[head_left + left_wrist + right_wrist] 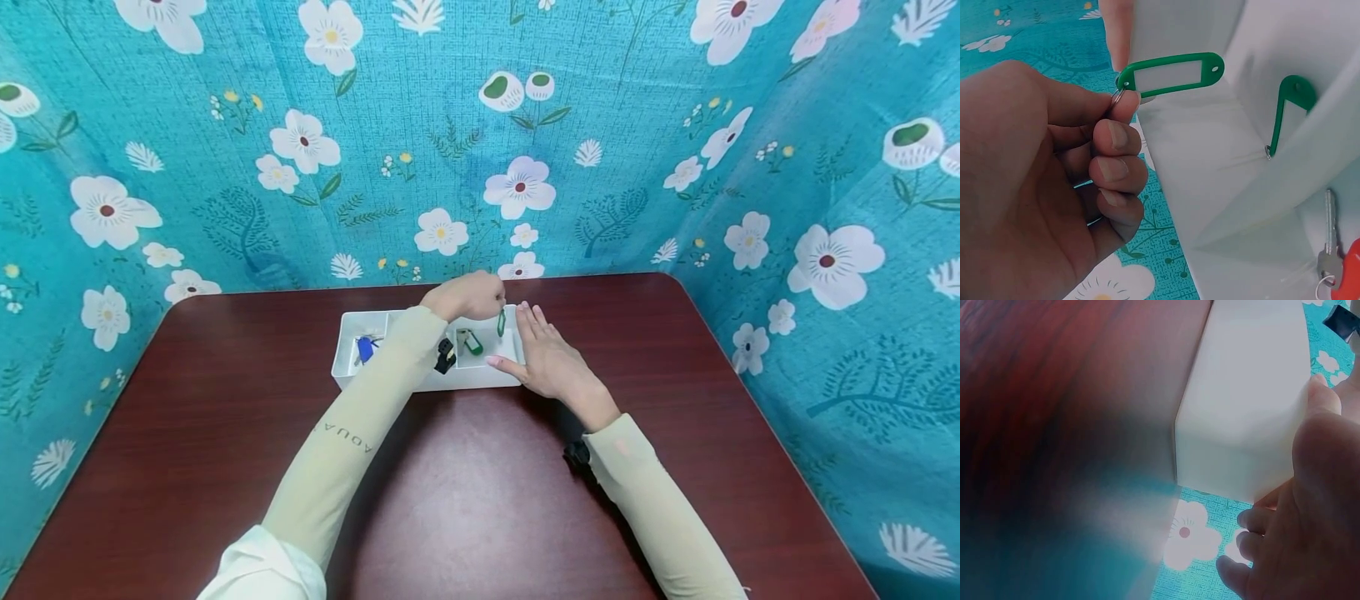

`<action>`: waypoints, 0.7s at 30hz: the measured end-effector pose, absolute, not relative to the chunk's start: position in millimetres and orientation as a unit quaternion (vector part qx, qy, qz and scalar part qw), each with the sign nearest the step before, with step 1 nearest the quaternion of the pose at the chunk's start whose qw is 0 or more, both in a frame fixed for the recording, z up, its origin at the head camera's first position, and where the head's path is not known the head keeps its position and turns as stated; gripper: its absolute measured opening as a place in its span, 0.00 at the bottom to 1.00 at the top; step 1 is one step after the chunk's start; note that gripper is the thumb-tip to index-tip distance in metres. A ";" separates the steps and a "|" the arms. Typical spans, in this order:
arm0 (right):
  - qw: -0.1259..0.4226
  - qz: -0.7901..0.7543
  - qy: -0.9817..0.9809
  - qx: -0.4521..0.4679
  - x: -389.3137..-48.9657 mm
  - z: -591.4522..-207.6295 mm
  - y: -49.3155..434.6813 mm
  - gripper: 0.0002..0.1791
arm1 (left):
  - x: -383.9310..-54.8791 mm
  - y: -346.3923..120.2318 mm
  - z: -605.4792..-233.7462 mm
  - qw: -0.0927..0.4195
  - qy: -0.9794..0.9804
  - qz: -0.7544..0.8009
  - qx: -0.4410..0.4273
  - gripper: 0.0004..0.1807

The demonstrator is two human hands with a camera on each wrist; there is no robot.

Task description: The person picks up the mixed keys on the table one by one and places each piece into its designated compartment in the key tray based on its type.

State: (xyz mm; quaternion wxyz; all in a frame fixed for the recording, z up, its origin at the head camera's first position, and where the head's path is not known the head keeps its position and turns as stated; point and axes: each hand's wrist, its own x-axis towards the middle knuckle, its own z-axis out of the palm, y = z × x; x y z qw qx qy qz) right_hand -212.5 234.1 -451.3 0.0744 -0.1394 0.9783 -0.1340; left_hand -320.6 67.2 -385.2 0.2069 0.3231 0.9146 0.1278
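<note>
My left hand (472, 296) is above the right part of a white divided tray (472, 379). Between thumb and forefinger it pinches the metal ring of a green key tag (1175, 72) with a white label. Any key on that ring is hidden by the fingers. Another green key tag (472, 342) lies in the tray's right compartment. My right hand (553, 362) rests against the tray's right end, its fingers along the end wall and the thumb over the front rim.
A blue key tag (365, 349) lies with keys in the leftmost compartment. A red tag (1349, 275) with a key (1330, 250) shows in the left wrist view, across a divider from the green tag. The tray stands on a dark red table (247, 392) before a floral curtain (420, 150).
</note>
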 end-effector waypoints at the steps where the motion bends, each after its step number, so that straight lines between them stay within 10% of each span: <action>1: 0.074 -0.134 0.978 -0.140 -212.6 -451.4 234.1 0.60 | -320.5 67.5 -385.1 0.209 0.914 0.129 0.323 0.17; 21: 0.072 -0.136 0.977 -0.148 -210.6 -449.3 233.5 0.59 | -316.5 74.4 -387.2 0.232 0.910 0.126 0.320 0.15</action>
